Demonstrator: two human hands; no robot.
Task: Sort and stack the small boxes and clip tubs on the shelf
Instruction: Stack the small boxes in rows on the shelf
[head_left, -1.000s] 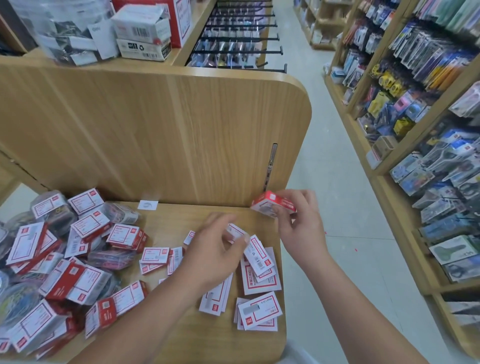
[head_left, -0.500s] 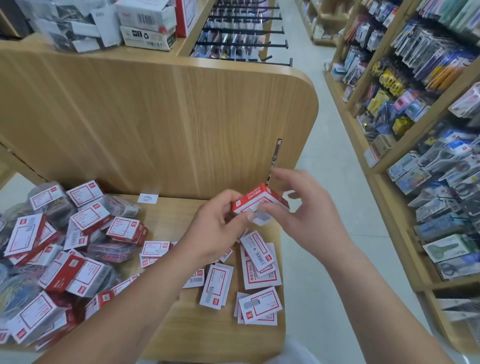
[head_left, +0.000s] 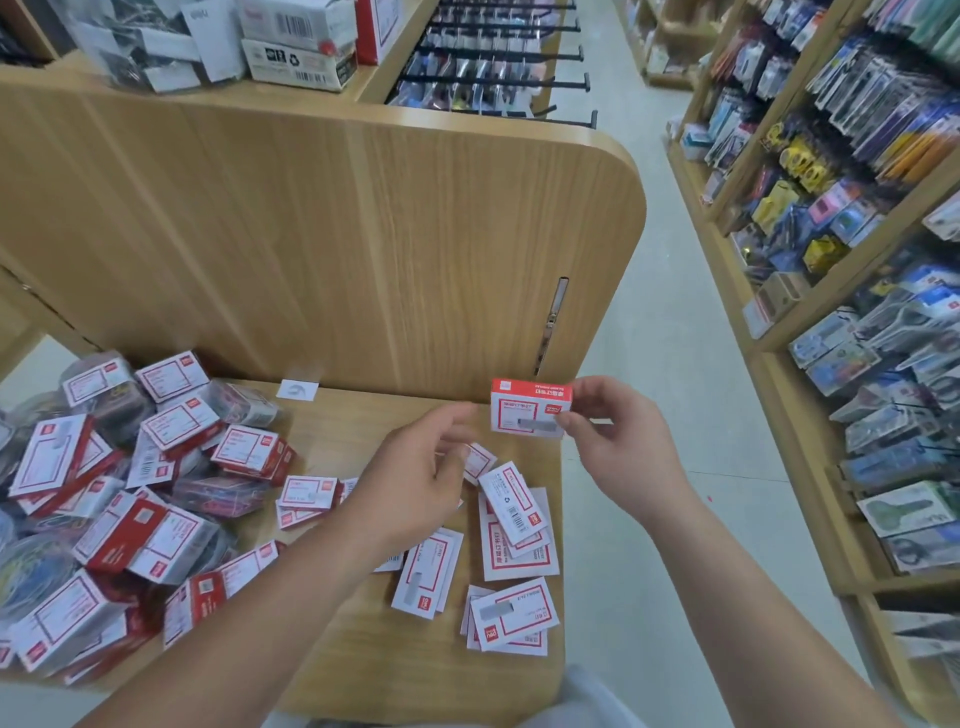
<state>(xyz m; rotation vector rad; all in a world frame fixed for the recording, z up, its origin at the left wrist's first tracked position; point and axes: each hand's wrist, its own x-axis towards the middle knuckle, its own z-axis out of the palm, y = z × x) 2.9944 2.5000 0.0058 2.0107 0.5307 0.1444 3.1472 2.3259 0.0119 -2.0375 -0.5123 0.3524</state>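
My right hand (head_left: 618, 441) pinches a small red-and-white box (head_left: 527, 408) and holds it upright above the back right of the wooden shelf (head_left: 363, 644). To its left my left hand (head_left: 415, 483) hovers over the shelf with loosely curled fingers and holds nothing. Several flat red-and-white boxes (head_left: 511, 605) lie loose on the shelf below my hands. A jumbled pile of boxes and clear clip tubs (head_left: 130, 499) covers the shelf's left part.
A tall wooden end panel (head_left: 363, 234) rises behind the shelf. Cartons (head_left: 296, 47) sit on the shelf above it. The aisle floor (head_left: 649, 364) runs along the right, flanked by stocked racks of stationery (head_left: 857, 260). A small white label (head_left: 297, 389) lies at the shelf's back.
Both hands were at the box half a second ago; now my left hand has let go and dropped lower left, while my right hand carries the box to the right and turns it upright.
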